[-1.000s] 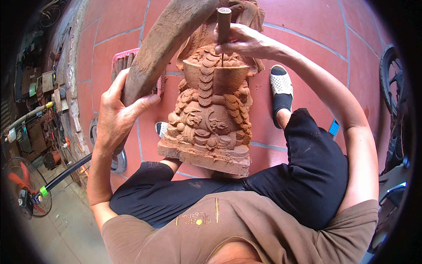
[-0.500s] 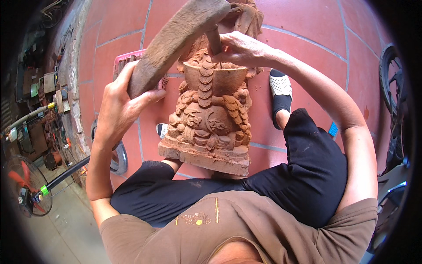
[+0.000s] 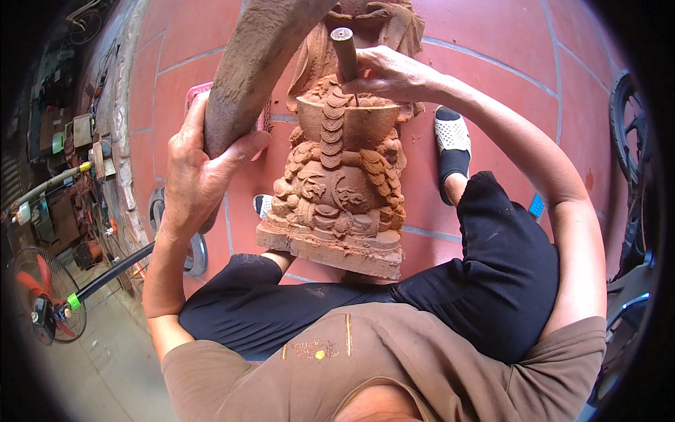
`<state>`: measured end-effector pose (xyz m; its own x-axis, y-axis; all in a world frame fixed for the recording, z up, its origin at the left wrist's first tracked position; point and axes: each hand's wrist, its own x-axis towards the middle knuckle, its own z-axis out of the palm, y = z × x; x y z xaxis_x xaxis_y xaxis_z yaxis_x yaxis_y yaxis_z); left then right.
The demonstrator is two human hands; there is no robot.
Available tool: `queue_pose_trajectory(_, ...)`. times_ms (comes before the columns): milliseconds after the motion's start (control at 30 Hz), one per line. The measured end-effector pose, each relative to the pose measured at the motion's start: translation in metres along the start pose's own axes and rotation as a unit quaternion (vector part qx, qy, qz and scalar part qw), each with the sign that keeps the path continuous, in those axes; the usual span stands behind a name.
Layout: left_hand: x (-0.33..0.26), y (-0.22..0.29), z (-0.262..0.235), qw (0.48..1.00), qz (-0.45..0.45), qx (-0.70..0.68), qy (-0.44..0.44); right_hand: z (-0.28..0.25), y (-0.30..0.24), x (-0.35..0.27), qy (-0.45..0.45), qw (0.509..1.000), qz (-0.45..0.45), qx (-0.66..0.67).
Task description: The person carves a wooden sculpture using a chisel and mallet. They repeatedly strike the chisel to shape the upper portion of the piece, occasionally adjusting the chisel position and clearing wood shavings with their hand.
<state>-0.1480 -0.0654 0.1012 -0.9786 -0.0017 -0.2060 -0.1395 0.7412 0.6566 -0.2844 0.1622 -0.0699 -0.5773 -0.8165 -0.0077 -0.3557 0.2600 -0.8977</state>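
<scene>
My left hand [image 3: 193,165] is closed round the lower end of a thick, curved wooden mallet [image 3: 256,70], whose far end runs out of the top of the picture. My right hand [image 3: 385,74] grips a chisel [image 3: 344,50] by its round handle, the pale top of which is bare. The chisel's thin blade points down into the bowl-shaped part of a reddish-brown wood carving [image 3: 348,190]. A row of overlapping coin-like discs hangs over the bowl's front. The carving lies between my legs, its flat base towards me, with wood crumbs in the bowl.
Beyond the mallet, a pink basket [image 3: 199,90] is partly hidden. A standing fan [image 3: 46,295] and cluttered tools lie to the left. At right are a wheel [image 3: 624,119] and a small blue object [image 3: 536,206] on the red tiled floor [image 3: 492,56].
The mallet has lifted away from the chisel's top, up and to the left, baring the handle end. My right hand keeps the chisel at nearly the same spot on the carving.
</scene>
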Motion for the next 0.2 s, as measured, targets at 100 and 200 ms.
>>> queue_pose_trajectory(100,0.004,-0.012,-0.004,0.995,0.046,0.088,-0.016,-0.001,-0.003,0.001,-0.016,1.000,-0.002,-0.012)
queue_pose_trajectory(200,0.005,-0.014,-0.005,0.993,0.036,0.103,-0.046,-0.003,0.002,0.002,-0.011,0.999,-0.026,-0.021)
